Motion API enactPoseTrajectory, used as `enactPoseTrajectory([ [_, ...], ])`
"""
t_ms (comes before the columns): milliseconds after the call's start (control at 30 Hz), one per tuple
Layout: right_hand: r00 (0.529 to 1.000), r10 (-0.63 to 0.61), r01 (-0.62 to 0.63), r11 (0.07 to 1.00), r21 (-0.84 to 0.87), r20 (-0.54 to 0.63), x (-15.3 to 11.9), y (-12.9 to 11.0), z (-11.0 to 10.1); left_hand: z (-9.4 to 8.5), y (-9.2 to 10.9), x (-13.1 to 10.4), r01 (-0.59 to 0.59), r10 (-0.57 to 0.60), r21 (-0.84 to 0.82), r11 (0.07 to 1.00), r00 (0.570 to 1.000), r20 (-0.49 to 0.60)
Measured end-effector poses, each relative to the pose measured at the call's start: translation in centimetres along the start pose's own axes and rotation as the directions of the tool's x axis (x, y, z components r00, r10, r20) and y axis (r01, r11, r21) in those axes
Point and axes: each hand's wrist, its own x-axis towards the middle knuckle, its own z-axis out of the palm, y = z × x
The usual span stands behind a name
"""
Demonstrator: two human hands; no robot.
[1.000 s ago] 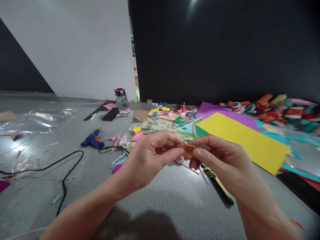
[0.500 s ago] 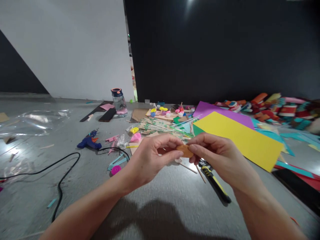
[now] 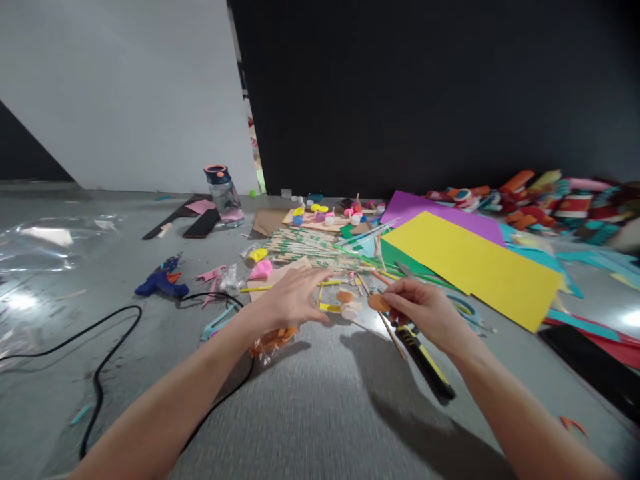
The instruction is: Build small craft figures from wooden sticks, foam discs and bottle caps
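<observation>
My right hand (image 3: 417, 305) pinches a small orange disc (image 3: 379, 303) between thumb and fingers, above the table. My left hand (image 3: 295, 295) is open, its fingers apart with nothing between them. Between the two hands lie another orange disc (image 3: 345, 296), a white round piece (image 3: 350, 311) and a yellow strip (image 3: 330, 308). Under my left wrist is a clear bag of orange pieces (image 3: 273, 341), partly hidden. A black and yellow tool (image 3: 426, 361) lies just below my right hand.
A blue glue gun (image 3: 163, 280) with a black cable (image 3: 113, 347) lies at the left. Behind are a bottle (image 3: 223, 197) and wooden sticks (image 3: 307, 247). Yellow sheet (image 3: 475, 267), purple sheet (image 3: 440, 217), scissors (image 3: 465, 310) and black phone-like object (image 3: 590, 367) are at the right.
My left hand has let go of the orange disc and moved left, its fingers now spread. The disc stays in my right hand. The view has shifted slightly, and the items between my hands now show.
</observation>
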Motion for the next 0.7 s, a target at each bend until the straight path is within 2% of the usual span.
enactPoseTrajectory([
  [133,0.999,0.018,-0.018,1.000,-0.006,0.052,1.2,1.0,0.9,1.9,-0.2,0.6,-0.029,0.028,-0.022,0.999,0.999,-0.021],
  [267,0.996,0.032,-0.031,0.999,-0.018,0.082,2.2,1.8,1.6,3.2,0.9,0.7,-0.060,0.065,0.076,0.995,0.996,-0.067],
  [467,0.994,0.058,-0.056,0.998,-0.018,0.093,2.8,2.1,2.3,3.6,2.3,0.9,-0.063,0.082,0.207,0.976,0.993,-0.085],
  [700,0.994,0.066,-0.065,0.998,-0.024,0.089,2.8,2.0,2.5,3.8,2.8,2.0,-0.031,0.043,0.217,0.976,0.998,-0.047],
])
